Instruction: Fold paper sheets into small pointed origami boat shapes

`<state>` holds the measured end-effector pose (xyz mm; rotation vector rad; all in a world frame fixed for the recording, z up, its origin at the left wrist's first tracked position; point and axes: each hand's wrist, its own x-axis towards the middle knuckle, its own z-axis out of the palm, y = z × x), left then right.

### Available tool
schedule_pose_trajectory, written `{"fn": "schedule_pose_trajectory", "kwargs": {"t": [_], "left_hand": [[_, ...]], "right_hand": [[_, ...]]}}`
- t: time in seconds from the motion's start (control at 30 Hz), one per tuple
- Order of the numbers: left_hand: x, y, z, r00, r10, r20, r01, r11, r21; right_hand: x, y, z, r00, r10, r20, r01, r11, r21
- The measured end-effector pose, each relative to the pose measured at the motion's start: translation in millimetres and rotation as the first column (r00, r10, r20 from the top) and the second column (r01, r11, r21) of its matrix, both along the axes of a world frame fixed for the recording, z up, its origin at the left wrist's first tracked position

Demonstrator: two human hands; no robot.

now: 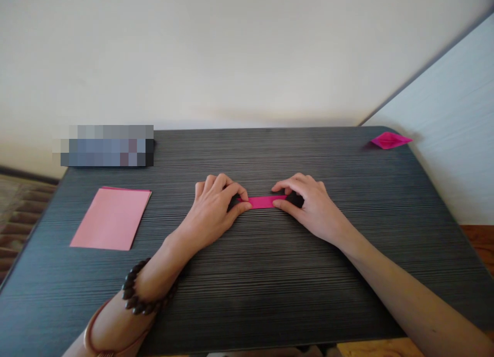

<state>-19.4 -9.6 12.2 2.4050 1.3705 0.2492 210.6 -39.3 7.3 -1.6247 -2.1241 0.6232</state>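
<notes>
A narrow folded strip of bright pink paper (pixel 262 202) lies crosswise on the dark table, between my two hands. My left hand (pixel 214 205) pinches its left end, with thumb and forefinger close together on the paper. At the other end, my right hand (pixel 309 202) has its thumb on the strip's lower edge. The right forefinger is raised above the strip, apart from the thumb. My right fingers partly hide that end.
A stack of square pink paper sheets (pixel 110 218) lies at the left. A folded pink paper piece (pixel 390 140) sits near the far right corner of the table (pixel 270 290). At the far left is a blurred-out object (pixel 108 150). A wall (pixel 231 53) runs behind the table.
</notes>
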Motion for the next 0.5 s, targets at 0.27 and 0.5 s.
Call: {"fn": "schedule_pose_trajectory", "kwargs": {"t": [0.27,0.5], "left_hand": [[1.2,-4.9,-2.9,0.978,-0.108,0.176,0.094,0.992,0.085],[3.6,-5.6,-2.8,0.918,-0.212,0.334,0.214,0.976,0.03]], "right_hand": [[-1.5,-3.5,-8.6,0.995,0.1,-0.013,-0.097,0.983,0.155],[-5.3,-6.2,-6.9,0.984,0.155,-0.092,-0.133,0.969,0.207]]}}
